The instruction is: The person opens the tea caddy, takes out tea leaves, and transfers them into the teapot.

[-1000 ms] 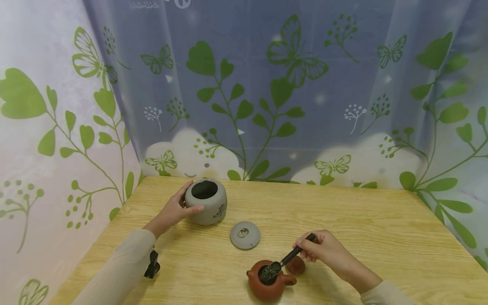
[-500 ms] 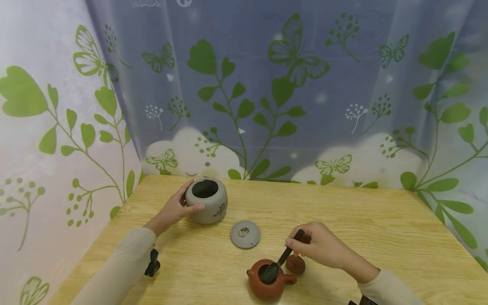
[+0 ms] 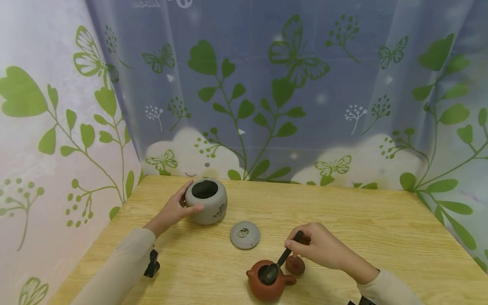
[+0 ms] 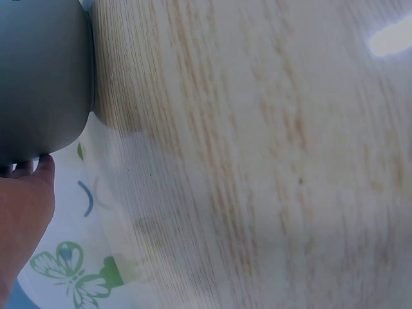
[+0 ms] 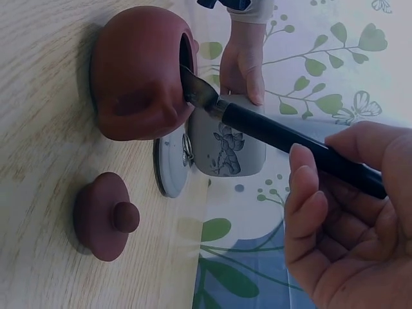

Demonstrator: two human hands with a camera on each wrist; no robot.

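My right hand (image 3: 316, 245) pinches the black handle of a small scoop (image 5: 277, 134) between thumb and fingers. The scoop's metal bowl dips into the mouth of a reddish-brown clay teapot (image 3: 266, 292), tilted downward. My left hand (image 3: 175, 211) holds a round grey tea jar (image 3: 213, 212) from its left side, thumb on the front near the rim. The jar stands uncovered with a dark inside, and a flower drawing shows on its wall. In the left wrist view, fingertips (image 4: 45, 168) rest against the jar.
Between jar and teapot lies the grey jar lid (image 3: 245, 242) with metal rings on top. The teapot's clay lid (image 5: 103, 217) sits on the wooden table (image 3: 362, 228) close to the pot's handle. A patterned curtain (image 3: 267, 106) borders the table behind and at the sides.
My right hand has shifted left and tipped the scoop steeper into the teapot. Green tea leaves seen on the scoop earlier no longer show on it. The left hand and jar stay put.
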